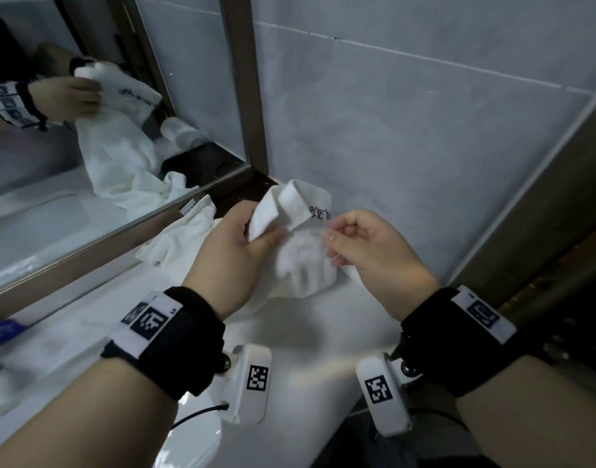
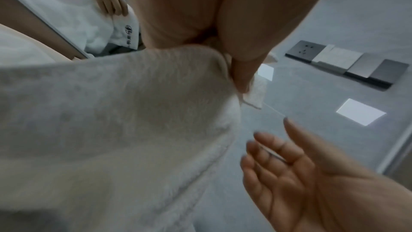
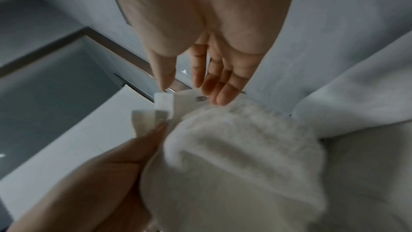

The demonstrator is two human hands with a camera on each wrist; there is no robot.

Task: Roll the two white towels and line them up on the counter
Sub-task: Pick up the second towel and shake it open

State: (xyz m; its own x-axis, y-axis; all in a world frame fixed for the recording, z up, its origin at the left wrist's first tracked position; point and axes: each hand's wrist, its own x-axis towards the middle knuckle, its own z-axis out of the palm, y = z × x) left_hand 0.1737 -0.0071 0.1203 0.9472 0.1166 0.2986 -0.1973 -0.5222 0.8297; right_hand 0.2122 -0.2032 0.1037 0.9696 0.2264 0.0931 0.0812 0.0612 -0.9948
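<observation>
A white towel (image 1: 300, 211) with a dark embroidered mark is held up above the white counter (image 1: 306, 349), its lower part bunched and hanging. My left hand (image 1: 252, 241) pinches its upper left edge between thumb and fingers; the same pinch shows close up in the left wrist view, left hand (image 2: 240, 70) on towel (image 2: 111, 130). My right hand (image 1: 337, 238) hovers just right of the towel with relaxed fingers, holding nothing. In the right wrist view the right hand (image 3: 196, 80) has straight fingers by the towel (image 3: 234, 156) edge. A second white towel (image 1: 181, 238) lies crumpled on the counter to the left.
A mirror (image 1: 87, 130) in a brown frame runs along the left and reflects the hands and towels. A grey tiled wall (image 1: 424, 130) stands right behind the towel. Wall sockets and switch plates (image 2: 334, 63) sit on that wall. A small blue item (image 1: 3, 329) lies at the far left.
</observation>
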